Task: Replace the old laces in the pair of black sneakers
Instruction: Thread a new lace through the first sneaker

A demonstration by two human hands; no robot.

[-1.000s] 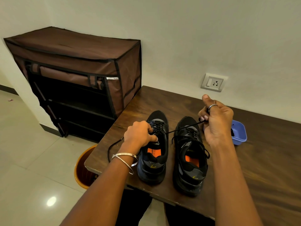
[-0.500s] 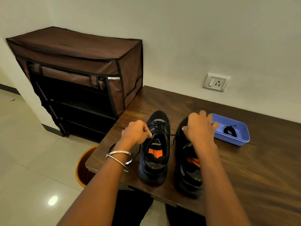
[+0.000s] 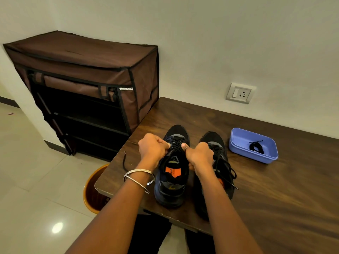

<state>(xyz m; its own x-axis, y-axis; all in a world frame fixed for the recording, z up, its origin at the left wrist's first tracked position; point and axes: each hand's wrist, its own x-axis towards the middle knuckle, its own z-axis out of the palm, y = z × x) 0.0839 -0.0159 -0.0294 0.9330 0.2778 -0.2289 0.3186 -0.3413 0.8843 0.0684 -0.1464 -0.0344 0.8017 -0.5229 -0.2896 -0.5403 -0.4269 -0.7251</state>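
Two black lace-up sneakers stand side by side, toes toward the wall, at the centre of the frame on one dark wooden table (image 3: 275,180): the left sneaker (image 3: 172,173) and the right sneaker (image 3: 218,162). Both hands work at the left sneaker's black lace (image 3: 177,143): the left hand (image 3: 153,148) and the right hand (image 3: 199,154) are each curled, fingers pinching the lace at the eyelets. One loose lace end (image 3: 124,161) trails left across the table. Two metal bangles (image 3: 138,177) circle the left wrist. At centre right, one blue plastic tray (image 3: 238,142) holds one coiled black lace (image 3: 256,147). Upper left, one brown fabric shoe rack (image 3: 82,57); lower left, one orange bin (image 3: 91,189).
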